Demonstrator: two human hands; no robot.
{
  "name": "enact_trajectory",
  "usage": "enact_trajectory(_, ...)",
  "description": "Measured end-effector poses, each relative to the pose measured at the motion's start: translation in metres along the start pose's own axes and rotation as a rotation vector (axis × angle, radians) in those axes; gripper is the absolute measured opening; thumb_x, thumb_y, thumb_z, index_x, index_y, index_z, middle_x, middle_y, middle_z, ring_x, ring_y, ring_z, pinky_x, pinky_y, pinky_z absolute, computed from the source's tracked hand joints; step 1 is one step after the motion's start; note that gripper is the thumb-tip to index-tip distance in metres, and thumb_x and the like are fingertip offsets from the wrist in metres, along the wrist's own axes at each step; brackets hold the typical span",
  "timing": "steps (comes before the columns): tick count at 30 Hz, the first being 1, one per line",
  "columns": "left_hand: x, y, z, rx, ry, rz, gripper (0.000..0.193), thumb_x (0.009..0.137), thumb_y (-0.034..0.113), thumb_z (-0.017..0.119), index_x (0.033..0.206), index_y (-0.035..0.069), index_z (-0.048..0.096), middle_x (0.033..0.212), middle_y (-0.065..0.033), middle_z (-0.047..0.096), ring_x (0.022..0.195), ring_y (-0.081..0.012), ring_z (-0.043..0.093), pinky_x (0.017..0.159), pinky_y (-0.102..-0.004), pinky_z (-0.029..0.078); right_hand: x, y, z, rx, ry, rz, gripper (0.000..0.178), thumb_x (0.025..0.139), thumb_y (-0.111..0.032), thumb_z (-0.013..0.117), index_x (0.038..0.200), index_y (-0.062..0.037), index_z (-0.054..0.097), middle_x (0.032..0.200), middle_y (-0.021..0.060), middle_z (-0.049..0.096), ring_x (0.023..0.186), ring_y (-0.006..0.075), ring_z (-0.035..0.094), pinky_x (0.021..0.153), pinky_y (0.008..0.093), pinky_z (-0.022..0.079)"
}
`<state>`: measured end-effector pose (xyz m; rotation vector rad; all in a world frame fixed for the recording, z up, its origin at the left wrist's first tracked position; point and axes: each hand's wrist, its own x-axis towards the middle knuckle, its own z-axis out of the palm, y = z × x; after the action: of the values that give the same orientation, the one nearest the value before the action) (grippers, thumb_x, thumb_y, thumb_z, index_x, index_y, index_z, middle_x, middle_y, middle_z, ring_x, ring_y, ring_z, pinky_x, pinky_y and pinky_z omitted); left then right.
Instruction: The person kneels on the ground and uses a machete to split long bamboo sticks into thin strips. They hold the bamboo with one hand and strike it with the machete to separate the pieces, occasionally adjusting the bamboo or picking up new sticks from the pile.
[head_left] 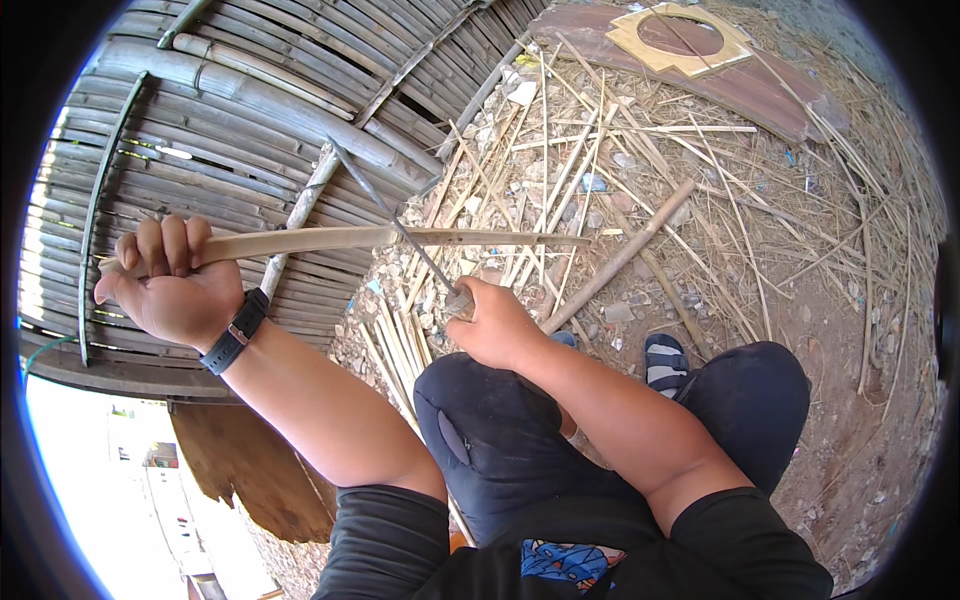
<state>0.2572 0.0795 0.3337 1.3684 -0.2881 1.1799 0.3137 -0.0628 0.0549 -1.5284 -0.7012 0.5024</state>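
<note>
Open air remains above the bare dirt (850, 330) at right, while the bamboo platform (230, 110) blocks the left, littered bamboo offcuts (560, 170) cover the ground ahead, and a raised knee (490, 420) crowds below.

The bamboo strip (330, 240) looks pale, dry and matt, fairly smooth. Knife blade (395, 222) is dull grey metal, no shine. Bamboo platform (230, 110) is weathered and grey, ground (800, 270) rough dirt, trousers (520, 450) dark matt cloth.

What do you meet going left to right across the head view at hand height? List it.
Left hand gripping a bamboo strip → black wristwatch → knife blade → right hand → sandalled foot.
</note>
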Motion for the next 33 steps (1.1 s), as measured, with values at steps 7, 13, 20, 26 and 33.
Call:
enact_trajectory(7, -0.009, -0.006, 0.01, 0.093, 0.043, 0.056, 0.052, 0.09, 0.065, 0.052, 0.075, 0.016, 0.046, 0.058, 0.0051, 0.031, 0.049, -0.0083, 0.022, 0.049, -0.0245, 0.021, 0.016, 0.05, -0.009, -0.058, 0.043, 0.056, 0.048, 0.076, -0.016, 0.069, 0.119, 0.0035, 0.059, 0.084, 0.0245, 0.067, 0.082, 0.0374, 0.068, 0.074, 0.0408, 0.052)
enact_trajectory(13, -0.004, 0.01, -0.025, -0.094, -0.135, -0.065, 0.05, 0.092, 0.063, 0.051, 0.076, 0.016, 0.048, 0.059, 0.0058, 0.033, 0.048, -0.008, 0.025, 0.048, -0.0238, 0.023, -0.001, -0.012, -0.004, -0.025, -0.032, -0.065, 0.046, 0.076, -0.017, 0.068, 0.117, 0.0022, 0.059, 0.081, 0.0248, 0.066, 0.076, 0.0366, 0.067, 0.072, 0.0411, 0.052)
enact_trajectory(20, -0.021, 0.008, -0.014, 0.064, 0.077, 0.026, 0.05, 0.091, 0.062, 0.054, 0.075, 0.015, 0.049, 0.058, 0.0055, 0.032, 0.048, -0.008, 0.024, 0.049, -0.0244, 0.021, 0.015, 0.076, -0.004, -0.153, 0.005, 0.137, 0.045, 0.075, -0.019, 0.07, 0.112, 0.0046, 0.06, 0.09, 0.0261, 0.068, 0.088, 0.0411, 0.066, 0.079, 0.0449, 0.053)
enact_trajectory(26, -0.021, 0.015, -0.022, 0.032, 0.072, 0.001, 0.047, 0.091, 0.059, 0.056, 0.073, 0.016, 0.05, 0.057, 0.0051, 0.034, 0.047, -0.008, 0.025, 0.047, -0.0242, 0.021, 0.0, 0.028, -0.004, -0.108, 0.0, 0.1, 0.046, 0.078, -0.02, 0.068, 0.116, 0.0022, 0.059, 0.088, 0.0263, 0.068, 0.088, 0.0413, 0.066, 0.08, 0.0462, 0.053)
enact_trajectory(33, -0.027, 0.013, -0.016, 0.054, 0.045, 0.008, 0.046, 0.091, 0.058, 0.057, 0.073, 0.015, 0.05, 0.058, 0.0047, 0.035, 0.047, -0.0083, 0.027, 0.047, -0.0237, 0.022, 0.016, 0.148, -0.024, -0.194, -0.021, 0.306, 0.041, 0.077, -0.021, 0.068, 0.11, 0.0033, 0.061, 0.096, 0.0246, 0.068, 0.09, 0.0367, 0.068, 0.081, 0.0423, 0.053)
